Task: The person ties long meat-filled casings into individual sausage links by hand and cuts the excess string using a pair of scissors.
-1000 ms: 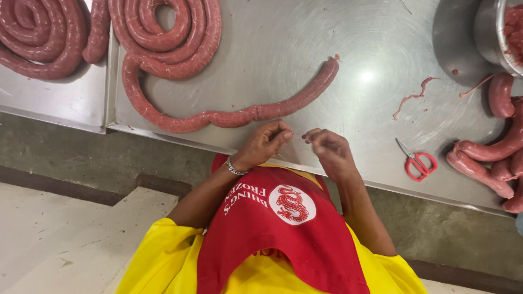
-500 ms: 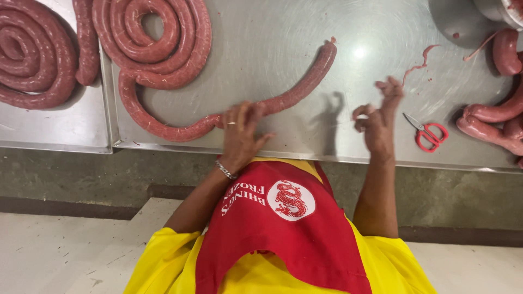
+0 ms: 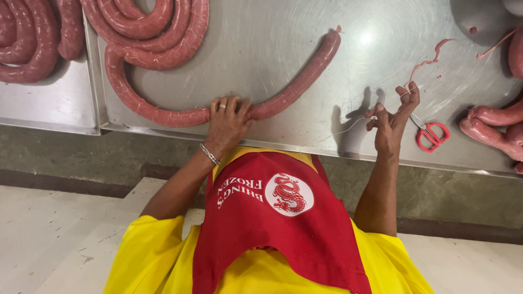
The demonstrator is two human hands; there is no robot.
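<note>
Two bare hands worked at the near edge of a steel worktop point(image 3: 305, 71), seen from above past a red apron point(image 3: 278, 228) worn over a yellow shirt point(image 3: 163, 256). Closest to the edge, the left hand point(image 3: 227, 122) lay palm down with its fingers curled over a long reddish sausage point(image 3: 163, 111), pinching it where the link narrowed; a ring sat on one finger and a thin bracelet point(image 3: 210, 154) on the wrist. To the other side, the right hand point(image 3: 393, 117) was raised off the metal, fingers partly spread, with thumb and fingertips nipped together on a thin pale string point(image 3: 332, 135) that ran low across the metal back toward the sausage. Just beside that hand lay red-handled scissors point(image 3: 432, 133), flat on the steel. The sausage was smooth-skinned, speckled and soft-looking; from the left hand one stretch curved up and away to a tied tip, and the other swept left into a coil point(image 3: 152, 27) farther back. Bare brushed metal with circular scuff marks lay open between the two hands and beyond the tip. Farther right sat shorter links point(image 3: 490, 130) and a pale scrap of casing point(image 3: 430, 60). At far left another coil point(image 3: 32, 43) rested on a separate steel tray point(image 3: 43, 109).
</note>
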